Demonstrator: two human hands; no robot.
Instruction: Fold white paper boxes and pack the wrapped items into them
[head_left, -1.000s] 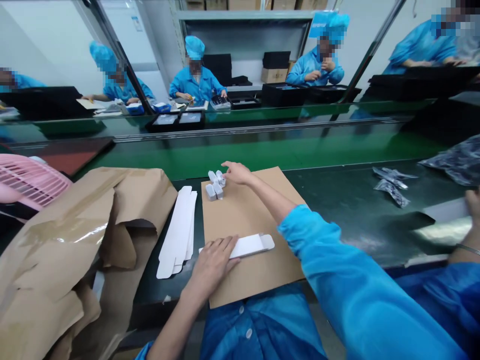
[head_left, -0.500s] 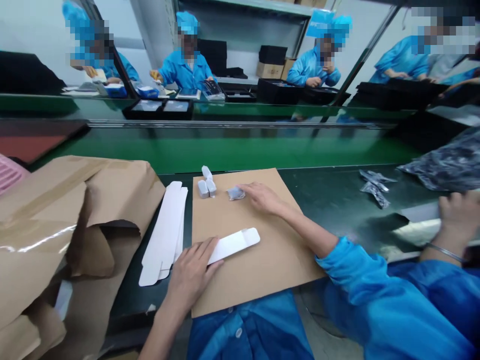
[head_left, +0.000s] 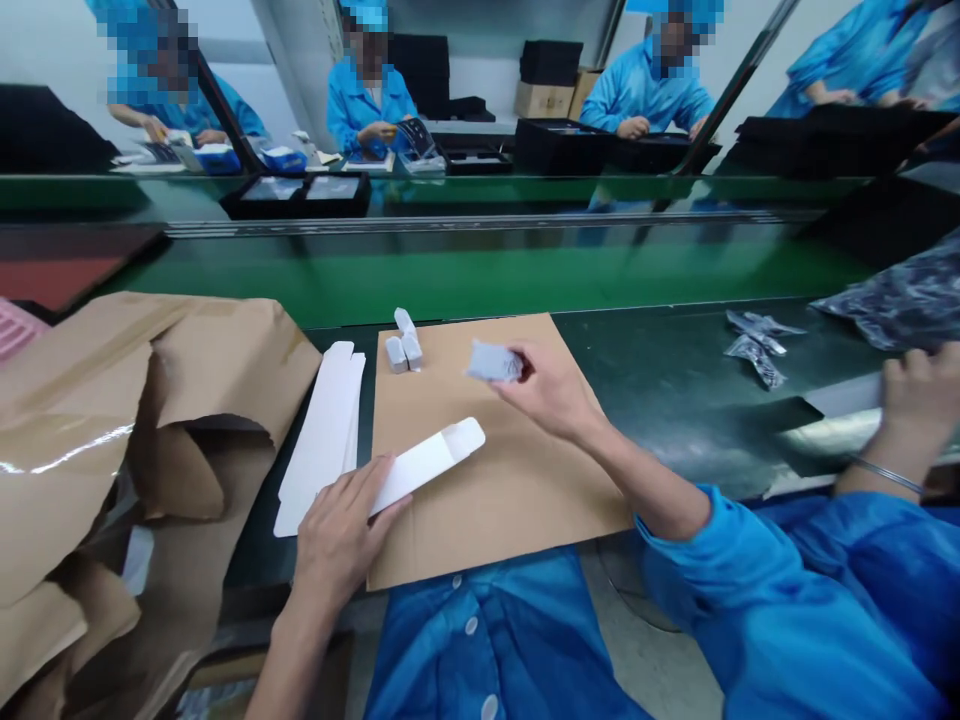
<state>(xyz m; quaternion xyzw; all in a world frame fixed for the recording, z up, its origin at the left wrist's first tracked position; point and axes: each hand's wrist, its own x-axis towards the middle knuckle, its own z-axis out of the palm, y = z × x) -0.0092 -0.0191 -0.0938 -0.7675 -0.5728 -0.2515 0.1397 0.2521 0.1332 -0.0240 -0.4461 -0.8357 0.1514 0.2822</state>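
My left hand (head_left: 339, 528) presses flat on the near end of a long white carton (head_left: 427, 462) that lies on a brown cardboard sheet (head_left: 495, 480); its open flap end points right and away. My right hand (head_left: 551, 388) is raised just above the sheet and pinches a small grey bagged part (head_left: 493, 362) between thumb and fingers. Three more small grey parts (head_left: 401, 345) sit at the sheet's far left corner.
A stack of flat white cartons (head_left: 324, 436) lies left of the sheet, beside crumpled brown paper (head_left: 127, 420). Grey plastic bags (head_left: 754, 345) lie at right, where another person's hand (head_left: 911, 400) rests. A green conveyor belt (head_left: 480, 270) runs behind, with people in blue beyond it.
My right hand took one small grey part from the group at the sheet's far corner and drew it back and up towards me. My left hand stayed on the white carton.
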